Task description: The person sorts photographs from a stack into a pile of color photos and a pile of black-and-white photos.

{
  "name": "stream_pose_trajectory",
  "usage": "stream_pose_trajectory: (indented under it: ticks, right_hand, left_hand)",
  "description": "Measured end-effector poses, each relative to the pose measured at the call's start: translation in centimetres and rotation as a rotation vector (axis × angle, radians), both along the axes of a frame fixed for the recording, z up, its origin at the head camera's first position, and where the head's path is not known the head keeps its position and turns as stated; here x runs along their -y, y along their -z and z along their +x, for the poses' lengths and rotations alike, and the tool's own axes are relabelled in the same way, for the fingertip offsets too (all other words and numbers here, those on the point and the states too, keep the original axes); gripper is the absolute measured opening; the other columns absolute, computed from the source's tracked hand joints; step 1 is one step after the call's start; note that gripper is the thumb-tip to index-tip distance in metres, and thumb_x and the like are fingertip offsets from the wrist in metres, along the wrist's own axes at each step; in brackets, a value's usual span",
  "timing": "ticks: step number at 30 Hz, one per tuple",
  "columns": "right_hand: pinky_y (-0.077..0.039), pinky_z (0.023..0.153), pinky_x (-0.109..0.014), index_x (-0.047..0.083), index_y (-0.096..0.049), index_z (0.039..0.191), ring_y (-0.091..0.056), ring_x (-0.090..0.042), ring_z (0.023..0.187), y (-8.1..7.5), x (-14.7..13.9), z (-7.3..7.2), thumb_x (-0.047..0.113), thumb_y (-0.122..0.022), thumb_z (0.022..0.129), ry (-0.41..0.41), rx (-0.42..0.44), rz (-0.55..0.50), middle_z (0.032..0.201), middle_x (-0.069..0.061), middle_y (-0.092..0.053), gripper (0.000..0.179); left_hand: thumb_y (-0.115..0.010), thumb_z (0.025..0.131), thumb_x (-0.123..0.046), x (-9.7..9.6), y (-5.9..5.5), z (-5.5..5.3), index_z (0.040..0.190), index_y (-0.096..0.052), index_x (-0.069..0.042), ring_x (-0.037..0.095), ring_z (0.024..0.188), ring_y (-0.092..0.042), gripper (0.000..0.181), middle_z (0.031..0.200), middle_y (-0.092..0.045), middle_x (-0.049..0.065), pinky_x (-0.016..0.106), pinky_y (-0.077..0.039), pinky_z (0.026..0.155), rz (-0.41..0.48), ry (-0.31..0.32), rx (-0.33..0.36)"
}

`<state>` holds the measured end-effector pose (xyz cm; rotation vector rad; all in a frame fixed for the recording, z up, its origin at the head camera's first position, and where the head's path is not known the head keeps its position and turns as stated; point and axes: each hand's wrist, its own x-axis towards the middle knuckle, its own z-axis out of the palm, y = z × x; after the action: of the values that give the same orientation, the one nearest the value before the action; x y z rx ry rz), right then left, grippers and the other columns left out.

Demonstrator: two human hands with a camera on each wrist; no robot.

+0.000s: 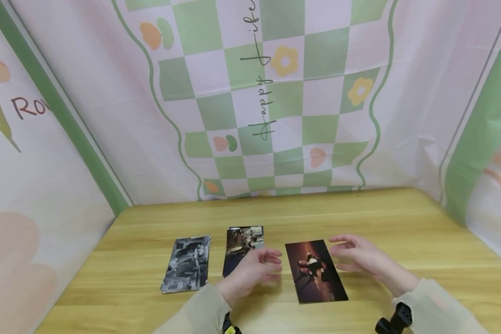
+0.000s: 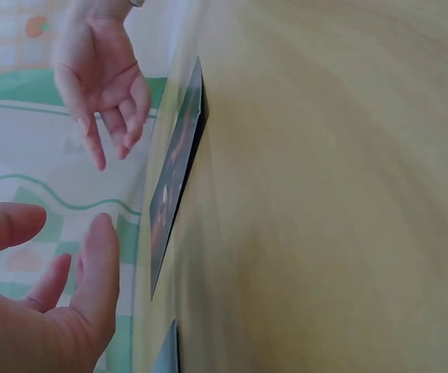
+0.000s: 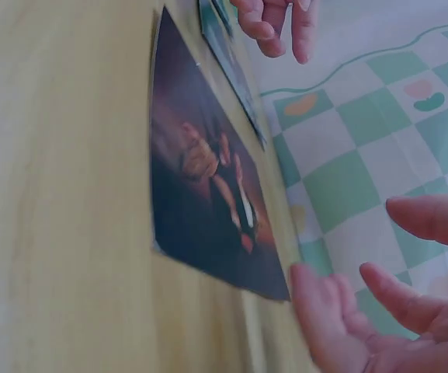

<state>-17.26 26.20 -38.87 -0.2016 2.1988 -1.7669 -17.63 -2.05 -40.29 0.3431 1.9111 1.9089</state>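
Three lots of photo prints lie on the wooden table. On the right is a dark reddish-brown print (image 1: 316,271) with figures on it, between my two hands. My left hand (image 1: 252,271), fingers loosely bent and holding nothing, hovers over the lower right part of the middle pile of photos (image 1: 244,239), hiding some of it. Just right of the reddish print, my right hand (image 1: 369,260) is held with fingers apart and nothing in them. A black-and-white photo (image 1: 186,264) tops the pile at the left. Both wrist views show the reddish print (image 3: 200,171) lying free of either hand.
The wooden table (image 1: 380,213) runs back to a hanging cloth (image 1: 271,93) with green and white checks. More printed cloth (image 1: 46,185) hangs at the left side. A black wrist camera (image 1: 394,320) sits at my right cuff.
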Motion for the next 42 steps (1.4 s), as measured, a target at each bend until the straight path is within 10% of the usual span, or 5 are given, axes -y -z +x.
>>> stream_pose_trajectory:
  ticks: [12, 42]
  right_hand:
    - [-0.055, 0.088, -0.046, -0.018, -0.019, 0.136, -0.057, -0.02, 0.102, 0.7, -0.4, 0.3, 0.008, -0.052, 0.093, 0.007, 0.09, 0.007, 0.13, -0.043, -0.03, 0.06]
    - [-0.051, 0.096, -0.037, -0.018, -0.01, 0.141, -0.051, -0.028, 0.118, 2.0, 0.5, 0.4, 0.01, -0.05, 0.095, 0.045, 0.059, -0.034, 0.135, -0.039, -0.037, 0.067]
  left_hand:
    - [-0.056, 0.089, 0.006, -0.7, 0.3, 0.2, 0.13, -0.042, 0.009, 0.034, 0.108, -0.058, 0.044, 0.119, -0.054, 0.026, 0.046, -0.057, 0.085, -0.004, -0.015, 0.126]
    - [-0.053, 0.086, 0.007, -2.0, 0.9, 0.5, 0.134, -0.034, 0.01, 0.037, 0.115, -0.054, 0.052, 0.123, -0.053, 0.028, 0.053, -0.052, 0.092, 0.155, -0.097, 0.228]
